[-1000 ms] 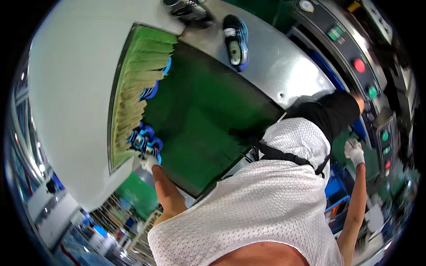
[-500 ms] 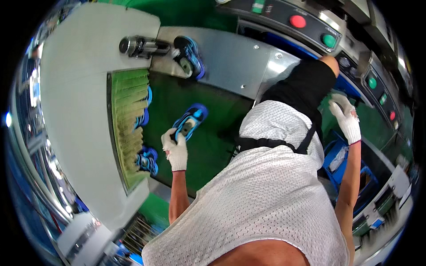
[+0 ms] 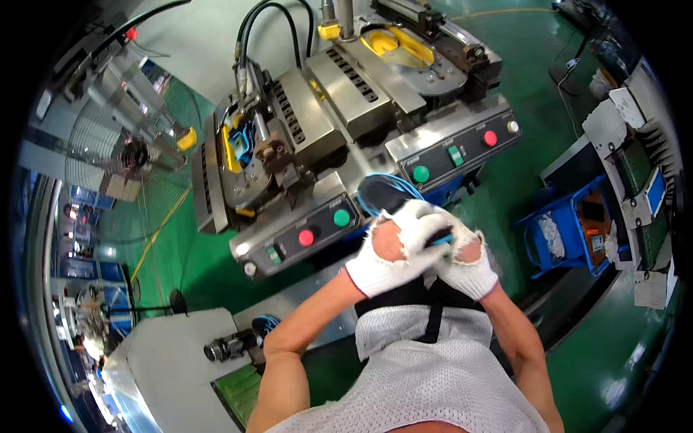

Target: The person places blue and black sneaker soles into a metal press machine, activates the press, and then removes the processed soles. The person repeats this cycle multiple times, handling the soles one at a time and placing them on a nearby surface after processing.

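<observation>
Two hands, both in frayed white knit gloves: left hand (image 3: 390, 252) and right hand (image 3: 462, 260) clasped together around one shoe (image 3: 386, 195), dark sole up, blue trim, held just before machine (image 3: 317, 123) front edge. Two control panels, each one red, one green round button.

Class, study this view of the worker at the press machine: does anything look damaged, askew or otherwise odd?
Yes: the white glove on the left hand is torn open, with a frayed hole baring the back of the hand. Both hands grip a dark shoe with blue trim; the right hand overlaps the left.
</observation>
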Motion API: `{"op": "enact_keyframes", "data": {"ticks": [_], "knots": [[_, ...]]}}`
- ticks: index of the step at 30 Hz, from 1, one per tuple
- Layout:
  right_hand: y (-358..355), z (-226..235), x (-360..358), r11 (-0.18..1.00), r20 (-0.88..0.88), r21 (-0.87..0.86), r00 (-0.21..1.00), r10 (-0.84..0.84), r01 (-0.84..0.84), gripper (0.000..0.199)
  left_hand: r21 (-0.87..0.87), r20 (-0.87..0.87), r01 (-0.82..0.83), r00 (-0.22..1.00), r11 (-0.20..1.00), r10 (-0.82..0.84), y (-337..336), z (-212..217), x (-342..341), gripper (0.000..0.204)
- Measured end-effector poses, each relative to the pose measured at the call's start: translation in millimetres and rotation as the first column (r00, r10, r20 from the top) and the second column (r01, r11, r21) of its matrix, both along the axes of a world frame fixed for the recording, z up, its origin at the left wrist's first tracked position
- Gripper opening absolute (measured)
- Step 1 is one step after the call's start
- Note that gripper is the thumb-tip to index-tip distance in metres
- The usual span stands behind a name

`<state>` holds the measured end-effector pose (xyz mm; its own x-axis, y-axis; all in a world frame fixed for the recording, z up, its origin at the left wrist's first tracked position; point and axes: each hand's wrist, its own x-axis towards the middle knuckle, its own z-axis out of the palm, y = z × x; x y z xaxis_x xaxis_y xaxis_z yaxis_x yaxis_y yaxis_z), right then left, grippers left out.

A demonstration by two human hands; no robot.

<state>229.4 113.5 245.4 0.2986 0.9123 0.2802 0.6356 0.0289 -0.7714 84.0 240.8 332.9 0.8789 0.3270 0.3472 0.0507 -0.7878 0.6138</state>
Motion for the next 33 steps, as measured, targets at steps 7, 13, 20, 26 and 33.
{"op": "enact_keyframes", "data": {"ticks": [7,13,20,26,33], "knots": [[-32,0,82,0.894,-0.754,-0.208,0.518,-0.404,0.396,0.057,-0.149,0.201,-0.064,0.975,0.987,0.094,20,-47,18,0.030],[170,84,208,0.938,-0.344,-0.126,0.873,-0.345,0.322,0.066,-0.282,-0.283,-0.410,0.899,0.867,0.333,13,-188,-57,0.019],[445,81,289,0.877,0.354,-0.407,0.929,-0.106,0.256,0.089,-0.345,-0.224,-0.549,0.836,0.761,0.501,16,-244,-68,0.016],[503,4,260,0.839,0.573,-0.391,0.813,-0.100,0.379,0.068,-0.385,-0.141,-0.534,0.840,0.752,0.524,27,-254,-72,0.023],[496,16,274,0.859,0.628,-0.396,0.778,-0.005,0.324,0.091,-0.347,-0.195,-0.533,0.846,0.771,0.497,31,-256,-70,0.015]]}}
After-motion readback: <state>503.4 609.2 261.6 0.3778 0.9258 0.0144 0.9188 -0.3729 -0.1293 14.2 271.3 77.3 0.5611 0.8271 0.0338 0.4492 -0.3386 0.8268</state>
